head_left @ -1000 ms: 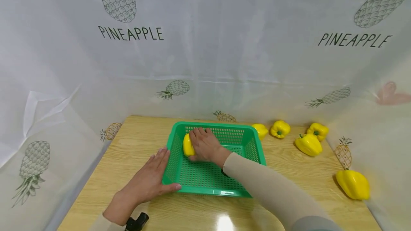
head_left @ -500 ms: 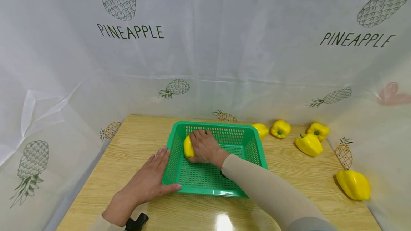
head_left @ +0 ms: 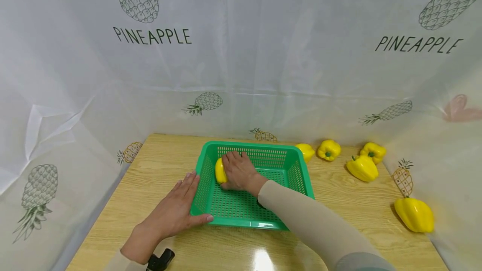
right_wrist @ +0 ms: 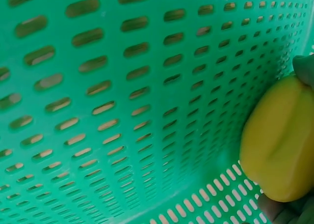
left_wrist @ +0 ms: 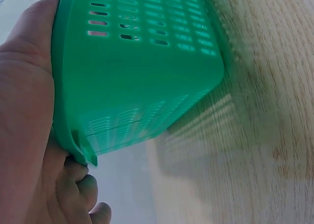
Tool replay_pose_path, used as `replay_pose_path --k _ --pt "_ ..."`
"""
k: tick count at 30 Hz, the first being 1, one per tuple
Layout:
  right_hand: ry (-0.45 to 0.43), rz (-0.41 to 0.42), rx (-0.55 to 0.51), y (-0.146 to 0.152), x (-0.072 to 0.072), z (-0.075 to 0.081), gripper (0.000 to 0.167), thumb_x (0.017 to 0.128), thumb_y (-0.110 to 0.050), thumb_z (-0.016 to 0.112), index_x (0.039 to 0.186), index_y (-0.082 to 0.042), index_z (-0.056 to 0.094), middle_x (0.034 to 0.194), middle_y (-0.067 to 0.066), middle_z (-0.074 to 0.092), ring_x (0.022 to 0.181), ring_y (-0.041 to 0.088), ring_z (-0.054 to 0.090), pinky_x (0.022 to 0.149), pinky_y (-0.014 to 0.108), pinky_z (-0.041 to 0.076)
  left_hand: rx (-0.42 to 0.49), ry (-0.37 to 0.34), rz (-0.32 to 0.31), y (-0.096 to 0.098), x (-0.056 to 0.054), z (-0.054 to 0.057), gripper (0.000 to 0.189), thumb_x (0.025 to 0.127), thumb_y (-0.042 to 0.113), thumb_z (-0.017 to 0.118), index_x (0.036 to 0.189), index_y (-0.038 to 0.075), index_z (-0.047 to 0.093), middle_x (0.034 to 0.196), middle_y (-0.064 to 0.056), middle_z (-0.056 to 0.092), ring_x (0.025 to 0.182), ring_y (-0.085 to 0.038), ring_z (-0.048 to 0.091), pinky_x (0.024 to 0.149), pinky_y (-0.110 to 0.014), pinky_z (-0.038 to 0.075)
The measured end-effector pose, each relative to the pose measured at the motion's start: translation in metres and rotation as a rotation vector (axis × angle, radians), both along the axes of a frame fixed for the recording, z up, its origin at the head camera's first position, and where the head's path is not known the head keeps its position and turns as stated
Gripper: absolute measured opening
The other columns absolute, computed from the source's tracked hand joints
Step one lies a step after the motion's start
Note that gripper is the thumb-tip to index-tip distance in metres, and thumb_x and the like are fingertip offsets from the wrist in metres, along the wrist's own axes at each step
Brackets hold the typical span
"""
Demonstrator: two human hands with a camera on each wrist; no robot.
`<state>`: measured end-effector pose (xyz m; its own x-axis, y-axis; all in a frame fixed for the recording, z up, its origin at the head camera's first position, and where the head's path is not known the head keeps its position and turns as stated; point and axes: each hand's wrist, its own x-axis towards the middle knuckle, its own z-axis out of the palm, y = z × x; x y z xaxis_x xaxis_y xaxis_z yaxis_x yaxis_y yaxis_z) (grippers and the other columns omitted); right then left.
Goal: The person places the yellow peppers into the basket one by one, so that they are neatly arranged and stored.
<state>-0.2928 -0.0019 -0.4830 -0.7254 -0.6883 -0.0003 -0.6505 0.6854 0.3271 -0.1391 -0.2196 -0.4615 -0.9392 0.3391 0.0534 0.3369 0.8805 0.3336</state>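
Note:
A green plastic basket [head_left: 241,223] with slotted walls stands on the wooden table. Inside it, near the left wall, my right hand [head_left: 241,172] holds a yellow bell pepper [head_left: 220,171]. In the right wrist view the bell pepper [right_wrist: 279,140] is close to the basket floor, with a thumb and a fingertip at its two ends; most of that hand is out of frame. My left hand [head_left: 173,210] rests on the basket's left front corner with straight fingers along the rim. Seen from the left wrist, the palm [left_wrist: 24,106] lies against the rim and the fingertips are beyond it.
Yellow bell peppers lie right of the basket: one partly hidden behind its far corner [head_left: 306,152], one beside it [head_left: 329,149], two close together [head_left: 362,168], and one near the right edge [head_left: 414,215]. White pineapple-printed sheeting [head_left: 263,66] encloses the table [head_left: 158,158].
The view has shifted very slightly. Both hands, the basket and the bell peppers keep nearly the same places.

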Motion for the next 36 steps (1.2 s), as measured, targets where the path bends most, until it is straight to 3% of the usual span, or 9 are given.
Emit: replay_pose_path --k 12,26,30,36 --pt "0.012 -0.022 -0.009 0.000 0.002 -0.001 0.102 0.086 -0.085 0.058 0.152 -0.008 0.042 0.138 0.008 0.057 0.125 0.025 0.055 0.106 0.048 0.050 0.007 -0.013 0.004 0.001 0.000 0.002 0.123 0.088 0.087 0.054 0.166 -0.004 0.023 0.174 -0.023 0.022 0.161 -0.039 0.024 0.128 -0.059 0.027" --pt "0.028 -0.008 -0.038 0.003 0.002 0.002 0.100 0.084 -0.090 0.054 0.142 -0.010 0.048 0.134 0.007 0.058 0.118 0.025 0.056 0.102 0.046 0.052 -0.002 -0.017 0.002 0.003 0.000 0.004 0.122 0.089 0.085 0.055 0.165 -0.005 0.024 0.174 -0.023 0.021 0.161 -0.040 0.024 0.128 -0.059 0.027" --pt "0.016 0.009 -0.062 0.007 0.003 0.011 0.098 0.086 -0.089 0.052 0.143 -0.009 0.049 0.137 0.008 0.058 0.121 0.025 0.057 0.104 0.048 0.052 -0.006 -0.015 -0.003 0.003 0.000 0.004 0.122 0.089 0.085 0.055 0.165 -0.005 0.024 0.173 -0.024 0.022 0.161 -0.040 0.024 0.127 -0.060 0.028" --pt "0.046 0.077 -0.052 0.028 0.006 0.042 0.100 0.090 -0.085 0.051 0.152 -0.007 0.048 0.142 0.008 0.060 0.124 0.025 0.058 0.100 0.043 0.050 0.003 -0.019 0.002 0.001 0.001 0.003 0.123 0.089 0.085 0.055 0.165 -0.005 0.023 0.173 -0.025 0.022 0.160 -0.041 0.025 0.127 -0.060 0.028"
